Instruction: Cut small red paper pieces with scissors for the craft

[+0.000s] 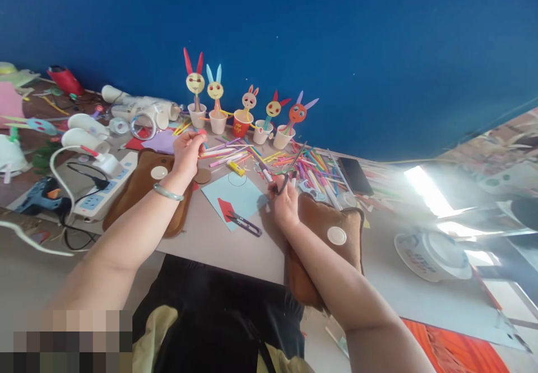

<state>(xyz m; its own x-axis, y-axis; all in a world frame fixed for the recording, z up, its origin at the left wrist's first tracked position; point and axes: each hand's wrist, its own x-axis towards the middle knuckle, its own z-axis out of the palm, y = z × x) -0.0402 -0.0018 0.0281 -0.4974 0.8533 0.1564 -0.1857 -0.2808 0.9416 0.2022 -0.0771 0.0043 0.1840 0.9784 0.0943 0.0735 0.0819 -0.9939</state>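
My left hand point(189, 151) is pinched shut above the table, with a small red piece point(202, 132) at its fingertips, probably paper. In my right hand point(286, 205) is a pair of scissors point(295, 159), its dark handle round my fingers and its blades pointing up and away. Between the hands lies a light blue paper sheet point(247, 194) with a circle drawn near its far corner. On that sheet rest a red paper scrap point(226, 210) and dark thread snips point(245, 223). A yellow sharpener-like block point(236, 167) touches the sheet's far edge.
Several paper cups with rabbit-faced figures, including a red cup point(242, 124), line the blue wall. Markers and coloured sticks point(313, 165) are scattered before them. Brown cushions point(336, 221) lie under my forearms. A power strip point(105, 188) and glue gun point(40, 199) sit left, a phone point(356, 175) right.
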